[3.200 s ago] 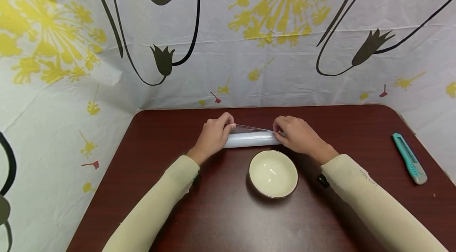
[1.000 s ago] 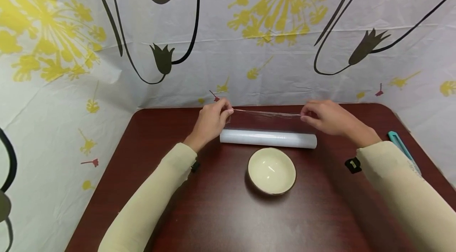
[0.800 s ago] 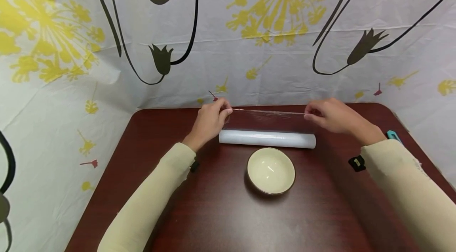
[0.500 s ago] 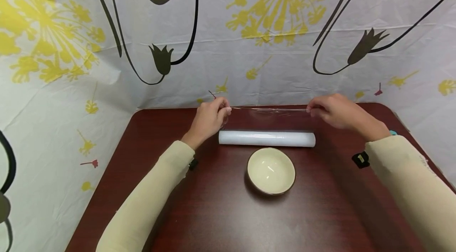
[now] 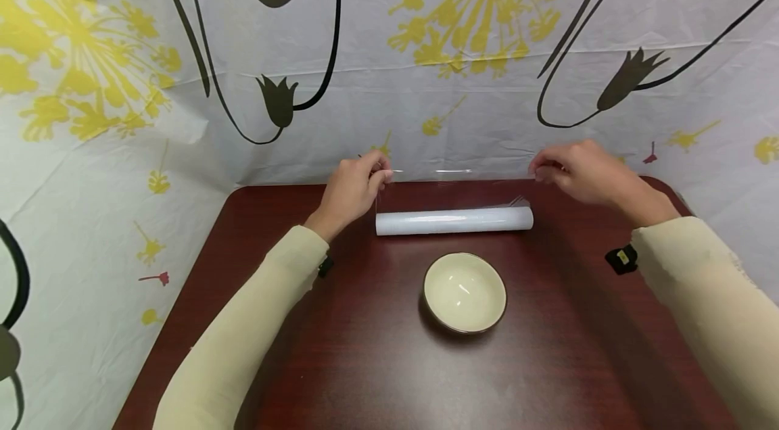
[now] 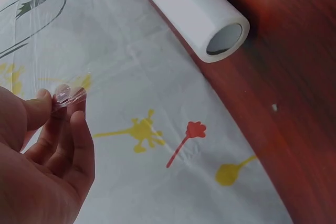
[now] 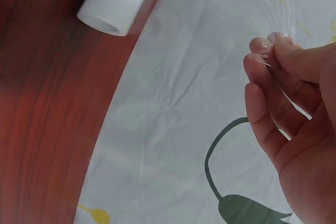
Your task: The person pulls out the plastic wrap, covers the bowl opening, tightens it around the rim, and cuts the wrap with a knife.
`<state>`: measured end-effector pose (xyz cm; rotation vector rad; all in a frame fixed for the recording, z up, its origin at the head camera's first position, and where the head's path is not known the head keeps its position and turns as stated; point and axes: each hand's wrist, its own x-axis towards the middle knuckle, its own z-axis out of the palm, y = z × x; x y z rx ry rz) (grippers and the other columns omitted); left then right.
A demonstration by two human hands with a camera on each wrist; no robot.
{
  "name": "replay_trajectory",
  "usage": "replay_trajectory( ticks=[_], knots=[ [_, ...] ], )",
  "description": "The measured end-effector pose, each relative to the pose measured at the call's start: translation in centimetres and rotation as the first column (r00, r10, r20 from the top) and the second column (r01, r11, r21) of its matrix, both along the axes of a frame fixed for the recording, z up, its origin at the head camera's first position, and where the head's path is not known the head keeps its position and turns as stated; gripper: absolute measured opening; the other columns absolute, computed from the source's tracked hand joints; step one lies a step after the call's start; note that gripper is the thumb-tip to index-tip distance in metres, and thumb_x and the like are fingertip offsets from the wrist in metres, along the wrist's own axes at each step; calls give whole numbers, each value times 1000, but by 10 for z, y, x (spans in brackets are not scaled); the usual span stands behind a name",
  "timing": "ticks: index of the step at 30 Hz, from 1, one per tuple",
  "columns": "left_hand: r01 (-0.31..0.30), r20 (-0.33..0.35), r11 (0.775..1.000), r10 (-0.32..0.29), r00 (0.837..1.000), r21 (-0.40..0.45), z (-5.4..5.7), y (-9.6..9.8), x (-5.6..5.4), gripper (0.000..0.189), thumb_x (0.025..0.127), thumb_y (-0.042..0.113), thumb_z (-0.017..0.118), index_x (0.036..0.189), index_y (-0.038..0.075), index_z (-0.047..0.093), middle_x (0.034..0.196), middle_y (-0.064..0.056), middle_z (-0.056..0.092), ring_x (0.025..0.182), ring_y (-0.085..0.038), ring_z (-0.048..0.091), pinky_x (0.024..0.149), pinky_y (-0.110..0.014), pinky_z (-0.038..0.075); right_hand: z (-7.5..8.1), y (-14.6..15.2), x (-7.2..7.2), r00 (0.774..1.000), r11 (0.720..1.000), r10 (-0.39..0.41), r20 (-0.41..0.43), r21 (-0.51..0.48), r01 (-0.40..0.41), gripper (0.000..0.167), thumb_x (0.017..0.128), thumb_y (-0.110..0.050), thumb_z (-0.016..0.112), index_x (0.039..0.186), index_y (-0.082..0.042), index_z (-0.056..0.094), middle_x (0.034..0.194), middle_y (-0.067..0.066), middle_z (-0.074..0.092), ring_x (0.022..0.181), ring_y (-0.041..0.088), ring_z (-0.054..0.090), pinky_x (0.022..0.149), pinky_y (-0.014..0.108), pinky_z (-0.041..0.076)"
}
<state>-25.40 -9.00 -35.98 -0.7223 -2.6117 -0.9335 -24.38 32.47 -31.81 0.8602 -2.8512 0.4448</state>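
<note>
Crosswise behind the bowl [image 5: 465, 293], near the table's [image 5: 365, 349] far edge: one white roll [image 5: 454, 221], long axis left to right, right end slightly farther off; hollow left end visible at left wrist. Left hand [image 5: 353, 193]: pinches one end of clear film [image 5: 453, 171]. Right hand [image 5: 584, 173]: pinches the other. Film outline: hard to make out. Sleeves [image 5: 243, 328]: cut off.

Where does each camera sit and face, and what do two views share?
Head: worn on the head, facing forward and down at the bowl, white roll, left hand and right hand; sleeves show.
Left wrist: worn there, faces the left hand pinching clear film; the right hand shows at top left.
Right wrist: worn there, faces the right hand pinching film.
Both wrist views share roll and patterned sheet.
</note>
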Motion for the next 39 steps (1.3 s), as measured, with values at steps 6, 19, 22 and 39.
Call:
replay_trajectory(
  ticks=[6,19,22,39],
  knots=[
    [6,-21,1000,-6,1000,-3,10,0,-5,9,112,14,68,106,8,70,93,-6,80,77,-17,73,71,-38,59,7,1,-3,998,1000,15,-63,-9,-15,17,101,5,74,107,-9,82,91,-3,79,76,15,71,67,36,57],
    [-4,-51,999,1,999,-40,33,2,-13,11,113,15,66,105,7,69,94,-7,80,79,-19,70,70,-38,54,27,1,-5,999,999,-43,-16,-7,43,13,105,0,71,112,-6,80,97,1,80,81,19,71,68,33,55],
    [2,-54,999,-4,999,-34,38,2,-14,11,112,14,67,105,7,69,95,-6,80,80,-18,71,70,-37,56,32,1,-5,999,999,-43,-27,-17,43,14,105,1,70,112,-5,81,96,2,81,81,19,72,68,31,55],
    [12,-124,999,-16,992,-33,66,3,-17,14,112,17,67,105,5,68,94,-9,79,76,-19,72,71,-37,59,54,4,-4,988,999,-35,-149,-4,35,14,105,-1,72,108,-10,83,91,-2,80,76,15,72,66,25,52]
  ],
)
